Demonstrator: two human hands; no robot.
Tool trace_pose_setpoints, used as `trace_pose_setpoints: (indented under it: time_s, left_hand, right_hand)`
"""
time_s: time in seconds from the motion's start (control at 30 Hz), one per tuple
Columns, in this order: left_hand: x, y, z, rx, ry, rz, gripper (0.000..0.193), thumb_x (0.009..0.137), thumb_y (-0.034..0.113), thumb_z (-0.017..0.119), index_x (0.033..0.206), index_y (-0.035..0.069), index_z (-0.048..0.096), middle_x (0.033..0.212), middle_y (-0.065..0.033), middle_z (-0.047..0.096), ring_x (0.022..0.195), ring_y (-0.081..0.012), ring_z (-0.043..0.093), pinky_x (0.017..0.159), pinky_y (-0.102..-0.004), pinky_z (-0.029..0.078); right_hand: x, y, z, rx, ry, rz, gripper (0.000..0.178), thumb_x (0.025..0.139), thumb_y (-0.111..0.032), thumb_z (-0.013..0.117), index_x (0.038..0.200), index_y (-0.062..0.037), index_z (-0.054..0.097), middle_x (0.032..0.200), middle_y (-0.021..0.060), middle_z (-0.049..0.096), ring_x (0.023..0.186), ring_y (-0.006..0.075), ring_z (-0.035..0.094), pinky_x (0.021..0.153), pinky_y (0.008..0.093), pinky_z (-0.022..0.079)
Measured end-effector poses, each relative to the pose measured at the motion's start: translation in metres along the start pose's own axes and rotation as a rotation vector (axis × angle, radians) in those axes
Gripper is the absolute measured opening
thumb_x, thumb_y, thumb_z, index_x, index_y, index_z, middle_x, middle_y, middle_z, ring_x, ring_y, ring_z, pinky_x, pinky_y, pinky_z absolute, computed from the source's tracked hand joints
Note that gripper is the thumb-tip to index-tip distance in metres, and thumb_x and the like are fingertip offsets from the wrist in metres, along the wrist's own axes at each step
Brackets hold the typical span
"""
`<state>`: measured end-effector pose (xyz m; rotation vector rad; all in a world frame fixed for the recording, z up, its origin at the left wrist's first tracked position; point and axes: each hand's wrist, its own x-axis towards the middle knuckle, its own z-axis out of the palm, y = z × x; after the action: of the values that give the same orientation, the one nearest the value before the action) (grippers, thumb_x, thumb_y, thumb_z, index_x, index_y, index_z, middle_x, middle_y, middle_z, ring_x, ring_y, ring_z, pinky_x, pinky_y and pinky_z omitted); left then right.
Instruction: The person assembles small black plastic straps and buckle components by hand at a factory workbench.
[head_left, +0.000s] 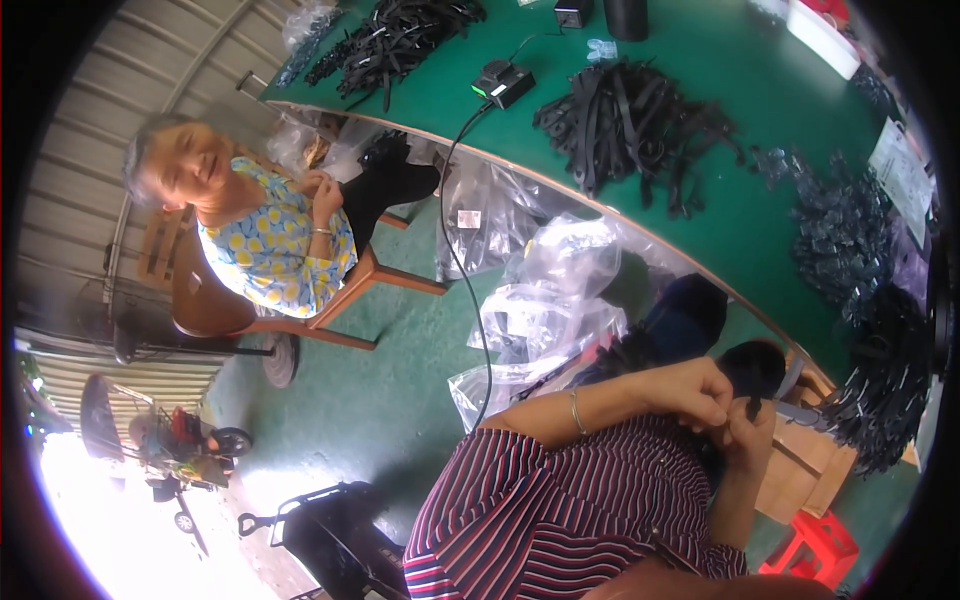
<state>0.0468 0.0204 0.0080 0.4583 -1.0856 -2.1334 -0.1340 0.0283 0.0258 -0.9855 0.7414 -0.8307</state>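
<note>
A small black piece (754, 408) stands at the fingertips of the right hand (748, 432), in front of the striped shirt (560, 500) and short of the worktop (790, 100). The right hand seems to pinch it; the left hand (697, 392) is curled close against the right, its fingers bent in – whether they also grip the piece, I cannot tell. For such a small part, a firm pinch by one hand and light, short movements of the other look best; turning the wrists slightly outward would open it to view, since the knuckles hide much of it.

Beyond, on the worktop, lie a heap of black straps (625, 115) and, to the right, a pile of clear pieces (845, 235). Nearer on the right is a dark bundle (880, 390) – sleeves and elbows are best held clear of it. Far left, a co-worker (275, 240) sits on a wooden chair (350, 310).
</note>
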Motion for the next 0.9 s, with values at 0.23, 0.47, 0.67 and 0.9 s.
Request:
trace_pose_setpoints:
  time_s: [0.23, 0.47, 0.67, 0.9]
  left_hand:
    - [0.002, -0.012, 0.002, -0.299, -0.015, 0.035, 0.023, 0.074, 0.02, 0.064, 0.064, 0.001, 0.055, 0.052, -0.0054, 0.054, 0.038, -0.0059, 0.046, 0.035, -0.0159, 0.032]
    - [0.0, -0.007, 0.006, -0.294, -0.022, 0.031, 0.023, 0.076, 0.021, 0.063, 0.066, 0.001, 0.056, 0.053, -0.005, 0.055, 0.039, -0.0055, 0.045, 0.036, -0.0161, 0.032]
    - [0.002, 0.004, 0.001, 0.008, 0.124, 0.003, 0.023, 0.082, 0.022, 0.062, 0.073, 0.001, 0.059, 0.059, -0.0024, 0.056, 0.045, -0.0043, 0.046, 0.04, -0.0164, 0.034]
    - [0.0, 0.015, 0.001, 0.128, 0.228, 0.008, 0.028, 0.086, 0.027, 0.058, 0.078, 0.001, 0.059, 0.061, 0.0, 0.054, 0.05, -0.0043, 0.048, 0.045, -0.0175, 0.037]
  right_hand:
    - [-0.004, 0.006, -0.001, 0.253, -0.018, 0.0, 0.028, 0.076, -0.016, 0.063, 0.057, -0.0009, 0.048, 0.051, 0.0065, 0.048, 0.037, 0.0115, 0.041, 0.035, 0.0224, 0.032]
    - [-0.006, -0.002, 0.001, 0.216, 0.027, 0.052, 0.025, 0.075, -0.016, 0.065, 0.061, -0.0014, 0.049, 0.054, 0.0045, 0.048, 0.042, 0.0106, 0.042, 0.04, 0.0211, 0.034]
    - [0.008, -0.019, 0.017, -0.33, 0.12, -0.251, 0.022, 0.064, -0.007, 0.072, 0.08, -0.0022, 0.057, 0.08, 0.0003, 0.045, 0.072, 0.0087, 0.045, 0.061, 0.0205, 0.034]
    - [0.011, -0.016, 0.01, -0.538, 0.108, -0.347, 0.028, 0.066, -0.007, 0.073, 0.091, -0.0022, 0.059, 0.088, 0.0021, 0.044, 0.08, 0.0119, 0.045, 0.067, 0.0224, 0.038]
